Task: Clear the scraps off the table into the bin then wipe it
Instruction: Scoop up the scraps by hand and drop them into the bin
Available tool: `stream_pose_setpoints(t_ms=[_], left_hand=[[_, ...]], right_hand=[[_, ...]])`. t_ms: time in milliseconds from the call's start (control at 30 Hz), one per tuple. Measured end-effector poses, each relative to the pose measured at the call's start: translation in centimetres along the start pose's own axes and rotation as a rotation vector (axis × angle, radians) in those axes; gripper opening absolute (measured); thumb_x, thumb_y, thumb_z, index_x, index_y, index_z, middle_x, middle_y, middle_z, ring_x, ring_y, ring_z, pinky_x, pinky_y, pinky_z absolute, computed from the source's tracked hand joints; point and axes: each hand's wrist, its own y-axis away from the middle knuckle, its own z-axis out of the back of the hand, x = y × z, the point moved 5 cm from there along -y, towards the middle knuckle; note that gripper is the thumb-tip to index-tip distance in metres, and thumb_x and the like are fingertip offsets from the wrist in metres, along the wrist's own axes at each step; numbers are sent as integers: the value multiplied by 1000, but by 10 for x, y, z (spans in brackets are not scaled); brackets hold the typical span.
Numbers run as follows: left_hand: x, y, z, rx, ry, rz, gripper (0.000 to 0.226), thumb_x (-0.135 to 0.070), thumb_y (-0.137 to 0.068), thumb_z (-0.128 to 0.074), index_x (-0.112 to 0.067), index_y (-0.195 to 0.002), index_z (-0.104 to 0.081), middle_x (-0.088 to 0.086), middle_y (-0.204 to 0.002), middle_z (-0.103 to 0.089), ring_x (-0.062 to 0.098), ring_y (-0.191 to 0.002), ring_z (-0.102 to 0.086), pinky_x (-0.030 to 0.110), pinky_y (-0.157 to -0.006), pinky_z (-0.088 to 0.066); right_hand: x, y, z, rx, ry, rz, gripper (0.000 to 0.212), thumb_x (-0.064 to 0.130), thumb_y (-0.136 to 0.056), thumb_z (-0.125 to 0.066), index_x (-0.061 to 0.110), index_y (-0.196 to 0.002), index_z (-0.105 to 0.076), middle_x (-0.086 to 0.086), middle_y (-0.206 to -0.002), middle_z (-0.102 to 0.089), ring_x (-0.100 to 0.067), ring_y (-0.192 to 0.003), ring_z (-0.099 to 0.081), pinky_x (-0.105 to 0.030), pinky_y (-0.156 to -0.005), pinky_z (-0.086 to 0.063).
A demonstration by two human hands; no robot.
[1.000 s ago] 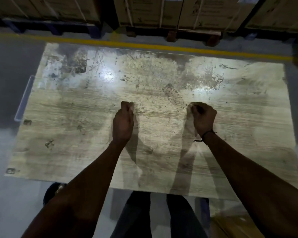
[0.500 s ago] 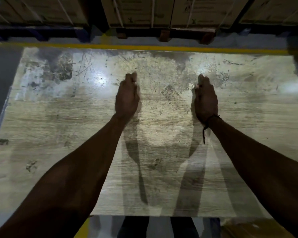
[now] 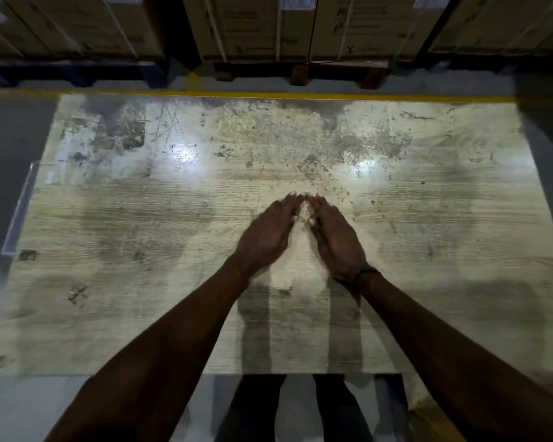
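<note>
- The table (image 3: 141,314) is filling the view, its pale wood-grain top looking scuffed and stained, with fine scraps (image 3: 312,165) speckling the far middle.
- The left hand (image 3: 265,237) and right hand (image 3: 336,240) are resting flat-fingered on it, angled so the fingertips are meeting, holding nothing I can make out.
- Risk: crumbs this fine are likely slipping under the palms, or scattering off the edge, since no bin is showing.
</note>
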Motion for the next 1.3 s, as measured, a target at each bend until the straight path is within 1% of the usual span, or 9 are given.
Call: stream_pose_setpoints(t_ms=[167,333,467,700,900,1000,1100,1167,1300], left_hand=[[-20,46,-2,-66,107,92,46,-17,-114,-40,-7,-158,-43,12,-163,-45,23,-155,-34,38,-128,-27],[-2,84,17,-190,154,301,39,-21,-115,-44,-14,-152,-53,6,-157,-52,20,-146,-45,36,-123,-34],[25,101,43,-351,2,384,49,-22,-114,-33,3,-155,-42,24,-155,-49,43,-142,-49,58,-120,-35],[14,113,26,-346,-2,391,58,-22,-111,-27,4,-163,-25,22,-169,-30,39,-155,-31,51,-126,-31],[-51,145,-21,-322,136,335,48,-23,-113,-32,-8,-157,-42,10,-160,-48,26,-149,-44,43,-118,-42],[-84,168,-27,-377,311,375,24,-23,-113,-41,-16,-132,-54,-12,-123,-66,-12,-110,-60,15,-82,-45],[-110,200,-34,-427,476,457,5,-18,-114,-43,-18,-112,-47,-11,-77,-64,0,-58,-61,15,-53,-37],[-115,222,-36,-492,626,554,8,-18,-114,-44,-12,-111,-48,-7,-91,-73,5,-68,-69,20,-60,-51],[-121,275,-18,-642,823,715,8,-20,-111,-54,-13,-109,-56,3,-122,-74,17,-112,-73,40,-96,-59]], right_hand=[[17,47,-7,-74,-125,-27,46,34,-112,-43,23,-157,-43,3,-167,-35,-6,-156,-24,-30,-129,-19],[-11,79,14,-358,-174,-112,16,23,-105,-63,17,-114,-75,0,-150,-59,-20,-144,-49,-43,-115,-44],[-44,78,26,-553,-204,-264,39,34,-108,-54,20,-145,-59,-8,-147,-60,-31,-136,-58,-54,-110,-49],[-15,89,-1,-408,-102,-307,54,38,-111,-35,17,-162,-35,-7,-167,-35,-24,-154,-32,-41,-126,-29],[34,136,-41,-302,-264,-244,46,37,-113,-39,24,-158,-43,4,-165,-40,-10,-155,-30,-42,-125,-31],[54,170,-57,-313,-364,-208,47,34,-112,-41,16,-154,-49,-1,-157,-51,-15,-147,-45,-36,-120,-39],[73,205,-63,-314,-530,-262,39,26,-112,-47,11,-147,-55,7,-132,-69,8,-114,-62,-13,-97,-48],[83,219,-61,-311,-660,-304,30,20,-109,-55,11,-136,-65,19,-115,-71,11,-100,-64,-12,-87,-50],[112,244,-49,-300,-744,-311,8,25,-101,-69,23,-107,-73,5,-112,-70,5,-100,-65,-15,-81,-50]])
